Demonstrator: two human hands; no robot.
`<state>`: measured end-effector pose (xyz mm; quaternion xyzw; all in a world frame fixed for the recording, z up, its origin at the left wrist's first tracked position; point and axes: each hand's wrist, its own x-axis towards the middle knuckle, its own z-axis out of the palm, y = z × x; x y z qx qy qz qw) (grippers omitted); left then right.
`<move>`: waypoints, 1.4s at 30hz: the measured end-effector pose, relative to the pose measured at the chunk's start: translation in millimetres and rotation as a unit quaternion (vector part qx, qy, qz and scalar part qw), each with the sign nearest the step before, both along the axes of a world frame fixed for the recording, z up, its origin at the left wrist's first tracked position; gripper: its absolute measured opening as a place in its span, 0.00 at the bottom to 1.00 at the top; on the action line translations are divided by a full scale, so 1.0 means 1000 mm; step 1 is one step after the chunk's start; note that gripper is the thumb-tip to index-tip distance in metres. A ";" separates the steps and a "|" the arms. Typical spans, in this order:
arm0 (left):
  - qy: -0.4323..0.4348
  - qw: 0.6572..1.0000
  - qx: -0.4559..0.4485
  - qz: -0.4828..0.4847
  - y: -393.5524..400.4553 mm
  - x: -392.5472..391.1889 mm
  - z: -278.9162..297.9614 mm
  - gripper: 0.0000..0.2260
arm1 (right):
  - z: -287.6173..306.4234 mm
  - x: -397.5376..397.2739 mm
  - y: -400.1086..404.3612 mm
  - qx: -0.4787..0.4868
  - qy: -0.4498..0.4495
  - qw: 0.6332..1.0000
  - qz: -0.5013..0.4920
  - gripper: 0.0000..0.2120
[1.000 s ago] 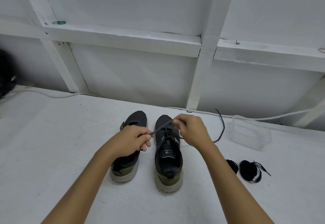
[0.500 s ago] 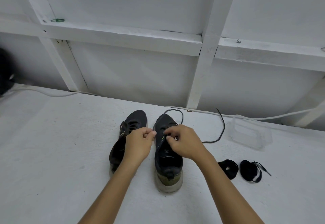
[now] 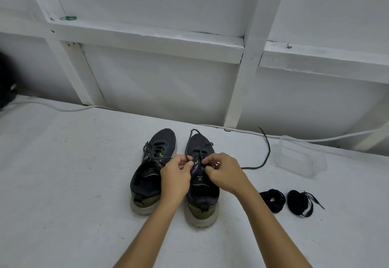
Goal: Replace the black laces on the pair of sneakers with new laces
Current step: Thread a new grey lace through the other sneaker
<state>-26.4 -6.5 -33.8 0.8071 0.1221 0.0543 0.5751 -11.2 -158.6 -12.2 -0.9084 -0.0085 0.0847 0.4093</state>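
Pinching the old lace (image 3: 201, 155) at the eyelets, the left hand (image 3: 176, 176) and right hand (image 3: 223, 174) work over the right sneaker (image 3: 200, 185), likely loosening it for removal. One free end trails right toward a clear tub (image 3: 300, 158). The left sneaker (image 3: 150, 166) sits laced alongside. Two coiled new laces (image 3: 285, 201) wait near right, within reach.

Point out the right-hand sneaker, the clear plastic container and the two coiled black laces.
right-hand sneaker (image 3: 202, 211): head view, heel.
clear plastic container (image 3: 303, 158): head view, side wall.
coiled black laces (image 3: 272, 200): head view, left coil.
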 end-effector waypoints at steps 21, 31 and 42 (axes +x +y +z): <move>0.027 1.000 -0.007 -0.012 0.005 0.006 -0.003 0.03 | -0.008 -0.004 0.010 -0.039 -0.062 0.997 0.001 0.09; 0.053 0.994 0.067 -0.068 0.008 0.004 0.000 0.13 | -0.012 -0.004 0.012 -0.050 -0.059 0.997 -0.002 0.09; 0.031 0.983 -0.108 -0.144 0.009 -0.009 -0.007 0.19 | -0.007 0.001 0.014 -0.079 -0.027 0.993 0.083 0.03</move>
